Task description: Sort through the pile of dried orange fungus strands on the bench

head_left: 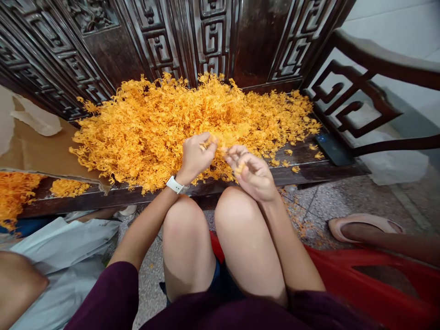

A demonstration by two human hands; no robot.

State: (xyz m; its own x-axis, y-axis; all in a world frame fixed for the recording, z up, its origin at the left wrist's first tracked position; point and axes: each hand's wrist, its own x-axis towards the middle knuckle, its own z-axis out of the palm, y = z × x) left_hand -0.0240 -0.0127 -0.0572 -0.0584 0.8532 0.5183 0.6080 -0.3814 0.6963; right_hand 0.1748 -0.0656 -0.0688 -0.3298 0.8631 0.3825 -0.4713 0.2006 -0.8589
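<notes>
A big heap of small orange, spidery pieces [154, 123], like plastic flower parts, lies on the dark wooden bench seat [305, 167]. Over the heap's front edge, my left hand [198, 156], with a white watch [175, 184] on its wrist, has its fingers closed on an orange piece [213, 137]. Close beside it on the right, my right hand [255, 176] is turned palm up with curled fingers. Another orange piece [240, 168] sits in its grip. Both hands' fingertips are somewhat blurred and nearly meet.
Behind the heap rises a carved bench back [213, 36], with an armrest [374, 87] at right. A phone [333, 149] lies at the seat's right end. Cardboard [41, 151] stands at left, near a person's knee [20, 284]. A red stool [388, 279] and a sandalled foot [364, 229] are right.
</notes>
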